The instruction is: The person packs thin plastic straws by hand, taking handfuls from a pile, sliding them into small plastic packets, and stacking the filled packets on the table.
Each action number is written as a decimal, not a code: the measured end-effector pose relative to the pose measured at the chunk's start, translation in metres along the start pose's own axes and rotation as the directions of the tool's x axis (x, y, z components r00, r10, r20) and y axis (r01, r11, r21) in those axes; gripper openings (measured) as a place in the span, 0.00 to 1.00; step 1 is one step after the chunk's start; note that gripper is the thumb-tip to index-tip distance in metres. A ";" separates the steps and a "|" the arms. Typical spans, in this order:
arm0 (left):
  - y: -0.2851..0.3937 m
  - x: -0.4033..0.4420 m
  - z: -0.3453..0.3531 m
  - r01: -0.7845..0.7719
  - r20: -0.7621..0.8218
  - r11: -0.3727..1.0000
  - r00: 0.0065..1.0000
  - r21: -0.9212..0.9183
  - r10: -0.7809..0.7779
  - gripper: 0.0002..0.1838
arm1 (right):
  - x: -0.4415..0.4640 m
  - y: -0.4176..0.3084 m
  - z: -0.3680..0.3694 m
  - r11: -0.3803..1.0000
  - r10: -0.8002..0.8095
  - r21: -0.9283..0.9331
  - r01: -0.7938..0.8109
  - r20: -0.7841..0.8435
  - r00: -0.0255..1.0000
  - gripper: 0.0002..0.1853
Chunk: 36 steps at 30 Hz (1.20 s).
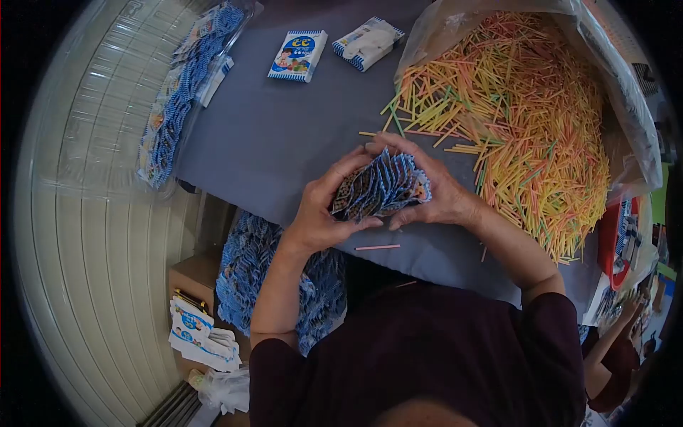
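Between my two hands is a bundle of small packets [384, 183], standing side by side with their blue-and-white zigzag edges facing up. My left hand [324, 203] is wrapped round the bundle's left side, and my right hand [442, 186] grips its right side. The fingers meet behind the packets, and the thumbs come close together in front. A pink stick [378, 247] lies on the grey cloth just below my hands. Two printed packets lie farther back: one flat packet [297, 55] and one tilted packet [368, 43].
A large heap of thin coloured sticks [526, 142] spills from a clear plastic bag [626, 92] at right. Clear trays [96, 107] stand at left, one lined with packets [188, 92]. Many more packets [249, 263] fill a container below the table edge. Another person's arm [612, 334] shows far right.
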<state>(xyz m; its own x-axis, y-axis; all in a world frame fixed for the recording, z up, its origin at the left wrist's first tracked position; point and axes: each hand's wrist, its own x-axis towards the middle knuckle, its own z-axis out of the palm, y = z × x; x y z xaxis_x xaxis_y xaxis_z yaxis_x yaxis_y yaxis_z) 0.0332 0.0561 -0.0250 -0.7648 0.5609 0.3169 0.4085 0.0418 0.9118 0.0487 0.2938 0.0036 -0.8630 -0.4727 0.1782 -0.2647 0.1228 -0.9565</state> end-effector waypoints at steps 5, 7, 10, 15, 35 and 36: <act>0.068 0.013 -0.023 0.026 0.047 0.900 0.998 0.435 -0.052 0.57 | -0.001 -0.007 -0.001 0.974 0.178 0.144 -0.176 0.001 0.984 0.59; 0.077 0.012 -0.025 0.170 -0.014 0.936 0.985 0.309 -0.174 0.56 | 0.000 -0.011 0.000 0.974 0.190 0.115 -0.193 0.042 0.981 0.57; 0.079 0.011 -0.015 0.287 -0.057 0.903 0.957 0.319 -0.284 0.52 | 0.003 -0.006 0.001 0.972 0.225 -0.067 -0.224 0.004 0.974 0.51; 0.062 0.004 -0.011 0.160 -0.130 0.943 0.983 0.291 -0.126 0.33 | 0.028 -0.047 -0.002 0.771 -0.095 -0.622 0.139 0.103 0.990 0.44; 0.031 -0.037 -0.280 0.518 -0.519 0.046 0.844 0.854 0.135 0.26 | 0.424 0.015 0.200 0.642 -0.674 -0.228 0.732 0.287 0.680 0.37; 0.026 -0.036 -0.277 0.496 -0.493 0.020 0.856 0.868 0.153 0.24 | 0.421 0.018 0.198 0.650 -0.630 -0.300 0.698 0.300 0.716 0.36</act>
<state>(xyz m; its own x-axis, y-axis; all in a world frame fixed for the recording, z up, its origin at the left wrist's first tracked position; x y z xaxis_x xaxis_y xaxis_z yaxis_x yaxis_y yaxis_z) -0.0663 -0.1920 0.0592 -0.8379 0.0790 0.5400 0.0609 0.9968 -0.0513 -0.2341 -0.0756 0.0158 -0.3223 -0.6776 0.6610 -0.9034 0.0117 -0.4285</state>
